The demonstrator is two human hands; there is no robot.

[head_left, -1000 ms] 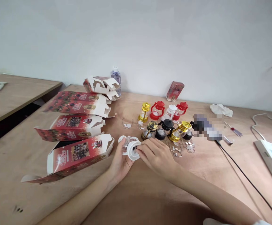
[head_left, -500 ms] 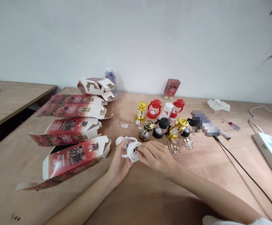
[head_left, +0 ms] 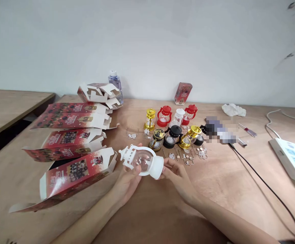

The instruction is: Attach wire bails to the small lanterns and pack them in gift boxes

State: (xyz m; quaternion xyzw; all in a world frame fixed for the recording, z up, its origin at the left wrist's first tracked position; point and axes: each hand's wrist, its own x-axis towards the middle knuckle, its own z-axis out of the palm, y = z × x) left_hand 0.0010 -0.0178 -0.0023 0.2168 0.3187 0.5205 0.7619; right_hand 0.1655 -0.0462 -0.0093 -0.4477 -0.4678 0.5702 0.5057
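Note:
A small white toy lantern (head_left: 142, 160) with a clear round globe lies tilted on its side in the air, its top to the left and its base to the right. My left hand (head_left: 130, 181) is closed around the globe from below, thumb on the near side. At the base, the fingers of my right hand (head_left: 175, 176) grip the rim; their tips are partly hidden behind it. Just beyond stand a bronze-black lantern (head_left: 156, 139), a black lantern (head_left: 172, 137) and a gold lantern (head_left: 190, 137). Metal wire pieces and button cells (head_left: 188, 157) lie in front of them.
Open red printed boxes (head_left: 73, 173) spread over the left side. A water bottle (head_left: 115, 84) and an upright red box (head_left: 183, 93) stand near the wall. To the right are a blurred phone (head_left: 219, 130) with a black cable, a screwdriver (head_left: 249, 130), crumpled tissue (head_left: 233, 110) and a power strip (head_left: 291, 159).
The white lantern has turned so its base faces right, away from view, and its side shows. My right hand has shifted from the base's underside to its rim.

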